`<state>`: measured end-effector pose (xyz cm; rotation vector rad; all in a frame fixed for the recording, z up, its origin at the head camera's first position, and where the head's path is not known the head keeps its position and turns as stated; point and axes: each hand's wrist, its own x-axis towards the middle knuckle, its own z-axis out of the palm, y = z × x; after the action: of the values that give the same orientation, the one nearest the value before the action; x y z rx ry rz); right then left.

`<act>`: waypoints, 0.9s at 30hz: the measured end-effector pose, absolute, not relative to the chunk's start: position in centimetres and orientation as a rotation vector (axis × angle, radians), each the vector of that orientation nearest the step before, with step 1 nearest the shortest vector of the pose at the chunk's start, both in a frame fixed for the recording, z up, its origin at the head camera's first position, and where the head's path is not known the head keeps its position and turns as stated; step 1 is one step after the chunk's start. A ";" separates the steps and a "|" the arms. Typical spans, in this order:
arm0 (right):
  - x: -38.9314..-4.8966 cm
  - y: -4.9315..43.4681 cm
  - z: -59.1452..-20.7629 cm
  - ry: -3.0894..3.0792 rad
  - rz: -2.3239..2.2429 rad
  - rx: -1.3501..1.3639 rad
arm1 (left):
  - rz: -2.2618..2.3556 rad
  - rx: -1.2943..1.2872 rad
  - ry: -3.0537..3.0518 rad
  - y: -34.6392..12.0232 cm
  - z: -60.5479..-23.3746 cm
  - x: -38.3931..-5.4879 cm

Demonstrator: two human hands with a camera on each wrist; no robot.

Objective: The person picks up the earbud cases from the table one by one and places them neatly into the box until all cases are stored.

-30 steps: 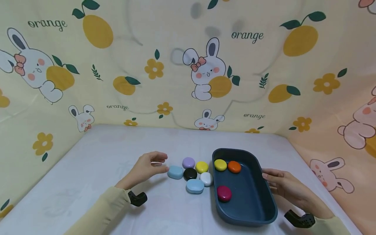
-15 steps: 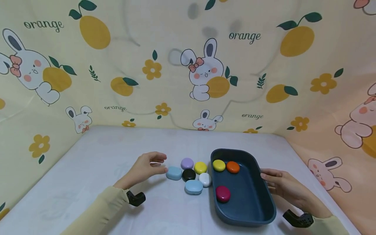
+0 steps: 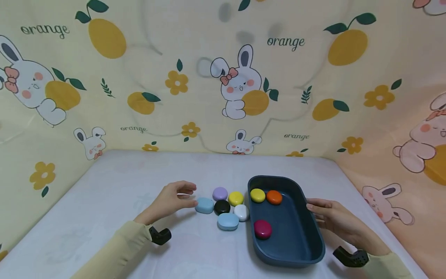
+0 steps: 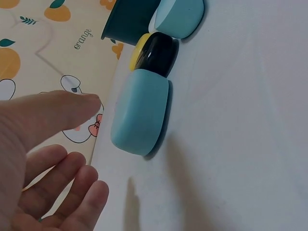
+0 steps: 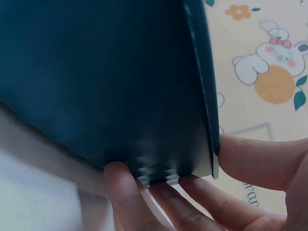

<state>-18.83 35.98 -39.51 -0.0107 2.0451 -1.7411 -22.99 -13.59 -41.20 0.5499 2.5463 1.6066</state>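
My left hand (image 3: 169,201) hovers over the white table with fingers loosely bent and nothing between them. Its thumb tip is close to a light blue rounded block (image 4: 142,113), with a gap showing in the left wrist view. Beside that block cluster a purple disc (image 3: 220,193), a yellow disc (image 3: 236,198), a black disc (image 3: 222,207), a white disc (image 3: 241,212) and a second light blue block (image 3: 228,221). My right hand (image 3: 338,221) holds the right side of a dark blue tray (image 3: 292,232), thumb at the rim and fingers against the outer wall.
Inside the tray lie a yellow disc (image 3: 258,195), an orange disc (image 3: 274,197) and a dark red disc (image 3: 263,229). A printed cloth (image 3: 202,38) with rabbits and oranges hangs behind the table (image 3: 139,174) and at both sides.
The whole head view has shifted slightly, so everything sits a little further left. Both hands, the tray and the pieces keep their places relative to each other.
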 end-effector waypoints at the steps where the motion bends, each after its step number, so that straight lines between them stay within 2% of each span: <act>1: -18.8 35.9 -39.5 2.046 -1.739 -0.011 | 1.606 0.549 2.546 -13.6 -41.2 -23.0; 27: -18.7 36.1 -39.4 2.013 -1.775 0.003 | 1.483 0.597 2.536 -12.1 -41.6 -23.5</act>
<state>-18.71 36.08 -39.44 0.0031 2.0133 -1.7746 -23.51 -12.15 -41.64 0.5968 2.5360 1.4827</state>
